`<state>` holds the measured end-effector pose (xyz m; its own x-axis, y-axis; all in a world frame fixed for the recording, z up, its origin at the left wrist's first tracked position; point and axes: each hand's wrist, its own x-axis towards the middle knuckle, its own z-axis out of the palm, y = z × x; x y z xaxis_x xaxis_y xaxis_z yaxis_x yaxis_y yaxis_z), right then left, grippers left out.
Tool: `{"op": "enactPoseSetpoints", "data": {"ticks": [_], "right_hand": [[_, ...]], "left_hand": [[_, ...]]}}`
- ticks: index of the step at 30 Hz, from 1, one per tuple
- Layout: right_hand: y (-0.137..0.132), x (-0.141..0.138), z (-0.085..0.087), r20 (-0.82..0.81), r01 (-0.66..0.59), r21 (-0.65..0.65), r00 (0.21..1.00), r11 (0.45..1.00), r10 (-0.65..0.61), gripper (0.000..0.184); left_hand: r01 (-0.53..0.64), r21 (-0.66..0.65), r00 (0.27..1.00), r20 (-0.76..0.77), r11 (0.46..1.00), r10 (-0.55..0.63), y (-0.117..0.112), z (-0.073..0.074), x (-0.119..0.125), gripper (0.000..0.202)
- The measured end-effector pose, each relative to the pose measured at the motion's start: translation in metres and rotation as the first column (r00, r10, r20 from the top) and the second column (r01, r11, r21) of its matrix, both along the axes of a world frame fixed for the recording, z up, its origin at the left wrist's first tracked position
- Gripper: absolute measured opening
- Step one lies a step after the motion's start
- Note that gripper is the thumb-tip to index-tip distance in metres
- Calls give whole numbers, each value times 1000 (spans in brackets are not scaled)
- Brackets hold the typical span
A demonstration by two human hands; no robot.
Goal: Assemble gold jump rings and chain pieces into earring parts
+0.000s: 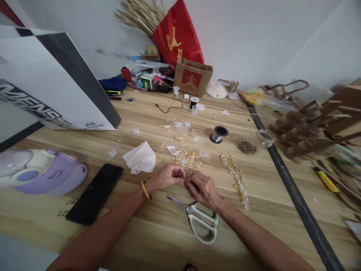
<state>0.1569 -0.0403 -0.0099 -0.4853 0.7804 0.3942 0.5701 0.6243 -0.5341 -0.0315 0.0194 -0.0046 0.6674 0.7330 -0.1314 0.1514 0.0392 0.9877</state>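
My left hand [168, 176] and my right hand [205, 190] meet fingertip to fingertip over the wooden table [158, 233], both pinched on a tiny piece too small to name. A gold bangle circles my left wrist. Just beyond the fingers lies a pile of small gold beads [187, 159] on clear plastic. White-handled scissors [197, 217] lie under my right wrist. A row of finished gold-and-white trinkets [237, 177] stretches out to the right of my right hand.
A crumpled white tissue [140, 158], a black phone [95, 192] and a purple bottle [42, 172] lie left. A wire spool [219, 134], bead dish [248, 147], glass jar [265, 137], paper bag [192, 77] and wooden model parts [304, 131] sit behind and right.
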Motion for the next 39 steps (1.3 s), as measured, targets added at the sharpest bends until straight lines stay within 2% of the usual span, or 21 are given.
{"op": "enactPoseSetpoints", "data": {"ticks": [19,39], "right_hand": [[1,0,-1,-23,4,-14,1000,1000,-4,11],[1,1,-4,-29,9,3,1000,1000,-9,9]], "left_hand": [[2,-28,1000,-20,1000,-2,1,-2,0,8],[26,166,986,-166,986,1,1,-4,-1,10]]}}
